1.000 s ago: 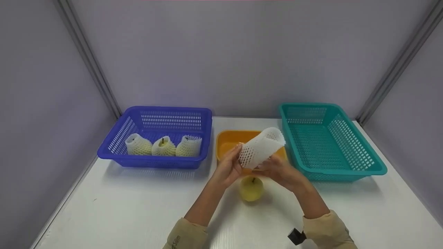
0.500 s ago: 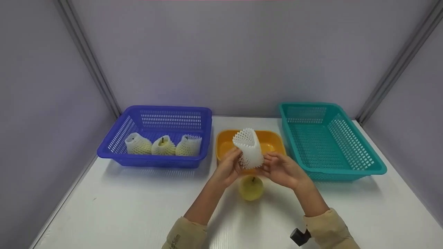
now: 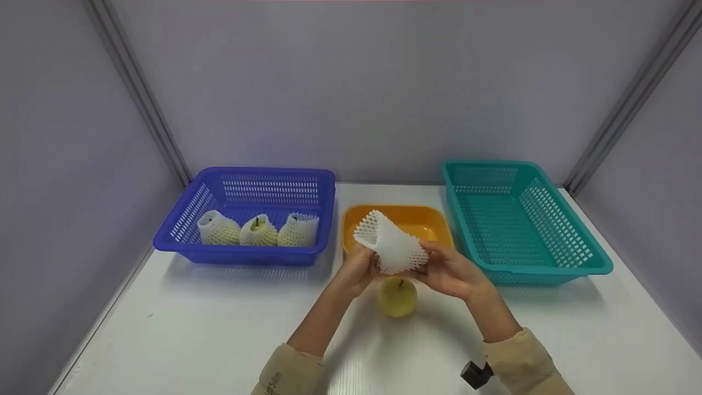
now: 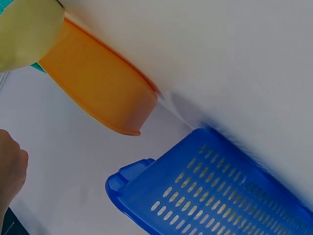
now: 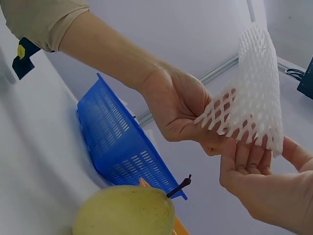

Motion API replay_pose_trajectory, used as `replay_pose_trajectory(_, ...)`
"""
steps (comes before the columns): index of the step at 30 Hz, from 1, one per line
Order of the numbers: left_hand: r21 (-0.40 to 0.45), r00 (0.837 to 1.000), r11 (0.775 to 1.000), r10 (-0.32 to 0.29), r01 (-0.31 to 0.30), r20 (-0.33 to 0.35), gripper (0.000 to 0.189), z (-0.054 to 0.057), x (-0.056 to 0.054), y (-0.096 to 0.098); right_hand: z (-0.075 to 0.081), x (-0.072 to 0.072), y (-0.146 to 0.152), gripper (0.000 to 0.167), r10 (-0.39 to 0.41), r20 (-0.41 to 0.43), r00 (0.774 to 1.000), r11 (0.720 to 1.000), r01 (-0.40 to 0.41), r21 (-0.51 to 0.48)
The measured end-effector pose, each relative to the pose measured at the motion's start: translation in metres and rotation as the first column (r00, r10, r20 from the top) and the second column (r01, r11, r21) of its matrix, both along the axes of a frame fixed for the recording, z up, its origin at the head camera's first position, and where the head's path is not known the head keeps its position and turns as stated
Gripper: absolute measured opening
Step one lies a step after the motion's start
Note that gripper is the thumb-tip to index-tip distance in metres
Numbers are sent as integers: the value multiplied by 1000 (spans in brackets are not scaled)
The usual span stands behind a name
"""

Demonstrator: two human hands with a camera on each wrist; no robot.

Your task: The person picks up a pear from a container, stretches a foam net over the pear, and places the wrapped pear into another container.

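Observation:
A white foam net sleeve point(image 3: 397, 252) is held up in front of the orange basin, its wider opening tilted up and left. My left hand point(image 3: 356, 271) pinches its left side, and my right hand point(image 3: 452, 272) holds its lower right edge. In the right wrist view, fingers of both hands sit at the lower rim of the foam net sleeve point(image 5: 257, 93). Below the hands a bare yellow-green pear point(image 3: 398, 299) stands on the table, stem up. The left wrist view shows only part of a hand point(image 4: 11, 169) at its left edge; the sleeve is out of that view.
To the left, a blue basket point(image 3: 247, 256) holds three netted pears point(image 3: 259, 233). An orange basin point(image 3: 425, 219) stands behind the hands. On the right is a teal basket point(image 3: 493, 219). Grey panels point(image 3: 351, 93) enclose the white table point(image 3: 219, 329).
The foam net sleeve has turned from leaning right to leaning left, and sits slightly lower. The right hand has shifted its hold along its lower edge. The pear and baskets stay put.

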State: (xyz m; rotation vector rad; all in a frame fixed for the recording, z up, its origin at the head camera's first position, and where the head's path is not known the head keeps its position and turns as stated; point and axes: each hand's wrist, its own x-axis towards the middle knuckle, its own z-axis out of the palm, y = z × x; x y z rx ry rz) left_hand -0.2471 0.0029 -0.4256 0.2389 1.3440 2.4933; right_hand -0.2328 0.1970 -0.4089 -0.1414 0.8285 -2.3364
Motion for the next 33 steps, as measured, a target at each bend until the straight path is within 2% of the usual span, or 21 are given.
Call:
replay_pose_trajectory(3,-55,1000,998,9,-7,23,9,-2,0,-2,-1,0,2,28,-19,-35,999,1000,19,1)
replay_pose_trajectory(9,-156,999,988,1,5,41,33,-5,-1,-8,-4,0,3,29,-71,-45,996,995,74,72)
replay_pose_trajectory(13,-219,998,975,-31,42,52,38,-7,0,-14,-9,-1,4,31,-63,-50,997,991,68,114)
replay_pose_trajectory(19,-252,995,964,-64,82,78,28,-15,-1,-20,-18,1,5,24,-42,-54,998,984,51,170)
replay_pose_trajectory(24,-290,995,955,-26,55,100,16,-22,0,-20,-25,3,6,24,-20,-42,999,972,29,235)
replay_pose_trajectory(29,-353,993,935,22,20,113,11,-27,1,-20,-33,4,3,27,-40,10,999,959,35,282)
replay_pose_trajectory(33,-382,995,923,2,37,101,8,-32,3,-20,-39,6,1,30,-56,46,997,948,38,315)
